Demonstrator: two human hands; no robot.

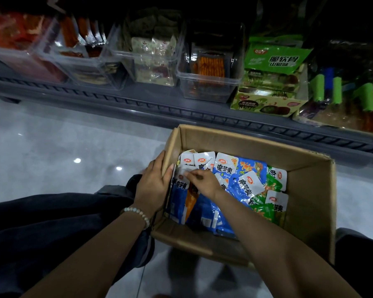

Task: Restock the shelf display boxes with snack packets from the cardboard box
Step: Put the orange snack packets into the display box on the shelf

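Hands among blue, white-topped packets

the cardboard box is brown corrugated paper, matt and a little rough. the snack packets inside it are thin plastic film, glossy and wrinkled, and they catch the light. the clear display boxes on the shelf are transparent hard plastic, smooth and shiny. the green display box is printed card. the shelf rail looks dark grey and matt. the floor is smooth polished tile and reflects lamps. the trousers are dark matt cloth. the bracelet has pale smooth beads.
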